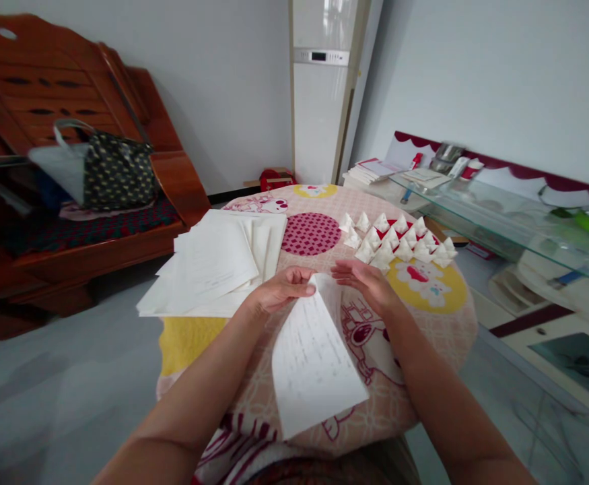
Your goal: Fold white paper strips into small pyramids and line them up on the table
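My left hand [290, 288] pinches the top corner of a white sheet of paper [317, 367] between thumb and fingers. The sheet carries faint writing and is bent over at its top, with its lower part hanging toward my lap. To its right, my right hand [362, 279] has its fingers stretched out beside the sheet's folded side; whether they touch it I cannot tell. A stack of white paper sheets [213, 263] lies on the table to the left. Rows of several small folded paper shapes [395, 239] with pointed tips stand at the back right.
A patterned cloth covers the round table [435, 337]. On the right stands a glass-topped cabinet [501, 229] with a pile of papers [372, 168] and small items. A wooden bench [173, 188] at the left holds a dotted bag [117, 172]. A tall white appliance [319, 108] stands behind.
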A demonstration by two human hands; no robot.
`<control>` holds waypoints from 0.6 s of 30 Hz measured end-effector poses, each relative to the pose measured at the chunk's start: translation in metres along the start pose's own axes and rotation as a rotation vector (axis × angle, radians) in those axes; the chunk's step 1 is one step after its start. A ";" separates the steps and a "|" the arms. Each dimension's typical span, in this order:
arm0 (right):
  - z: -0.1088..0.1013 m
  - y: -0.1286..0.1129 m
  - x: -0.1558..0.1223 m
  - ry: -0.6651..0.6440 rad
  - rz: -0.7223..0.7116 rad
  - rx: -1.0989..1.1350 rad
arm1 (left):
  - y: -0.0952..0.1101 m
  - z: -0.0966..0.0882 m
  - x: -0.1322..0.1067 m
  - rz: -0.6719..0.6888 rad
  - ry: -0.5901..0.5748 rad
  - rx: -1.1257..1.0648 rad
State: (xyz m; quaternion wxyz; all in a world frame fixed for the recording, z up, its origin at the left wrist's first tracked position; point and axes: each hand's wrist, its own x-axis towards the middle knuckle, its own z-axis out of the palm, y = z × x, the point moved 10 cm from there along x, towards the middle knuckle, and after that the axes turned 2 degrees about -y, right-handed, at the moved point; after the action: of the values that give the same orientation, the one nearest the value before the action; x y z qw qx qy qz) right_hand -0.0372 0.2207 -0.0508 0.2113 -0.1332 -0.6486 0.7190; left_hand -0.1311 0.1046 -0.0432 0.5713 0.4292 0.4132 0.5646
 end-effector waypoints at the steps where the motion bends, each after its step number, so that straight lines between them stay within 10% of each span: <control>1: 0.007 0.000 0.000 -0.039 -0.006 -0.025 | -0.005 0.006 0.002 -0.036 -0.025 -0.008; 18: 0.043 -0.014 -0.004 -0.275 0.235 -0.314 | -0.007 -0.006 -0.004 -0.155 -0.127 0.271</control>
State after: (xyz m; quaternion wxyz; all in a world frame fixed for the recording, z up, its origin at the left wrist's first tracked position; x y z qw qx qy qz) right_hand -0.0515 0.1824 -0.0324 0.0128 -0.1399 -0.7552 0.6403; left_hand -0.1345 0.1006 -0.0514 0.5748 0.5042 0.4803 0.4296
